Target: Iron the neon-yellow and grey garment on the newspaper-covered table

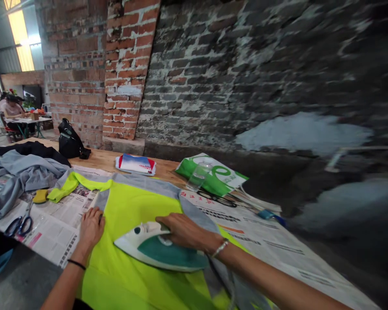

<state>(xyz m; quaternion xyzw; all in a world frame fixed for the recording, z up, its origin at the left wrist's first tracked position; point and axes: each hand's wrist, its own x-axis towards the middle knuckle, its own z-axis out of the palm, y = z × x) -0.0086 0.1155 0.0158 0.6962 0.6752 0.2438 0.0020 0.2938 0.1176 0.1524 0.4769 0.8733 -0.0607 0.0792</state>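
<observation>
A neon-yellow long-sleeved garment with grey panels (pixel 139 202) lies spread on newspaper over the table. My right hand (pixel 184 228) is wrapped round the handle of a white and green iron (pixel 171 254). The iron rests on the yellow cloth, its tip pointing left, and its cord runs down at the right. At the garment's left edge, my left hand (pixel 92 228) lies palm down with fingers stretched out, partly on the cloth. Left of it, dark-handled scissors (pixel 21 224) and a yellow sponge-like piece (pixel 40 196) lie on the newspaper (pixel 60 224).
Grey clothing (pixel 26 172) is heaped at the left, near a black bag (pixel 69 140). Along the back are a folded white, blue and red cloth (pixel 136 164), a green and white bag (pixel 213 174), a clear cup (pixel 198 175) and eyeglasses (pixel 216 199). A brick wall (pixel 194 86) stands behind.
</observation>
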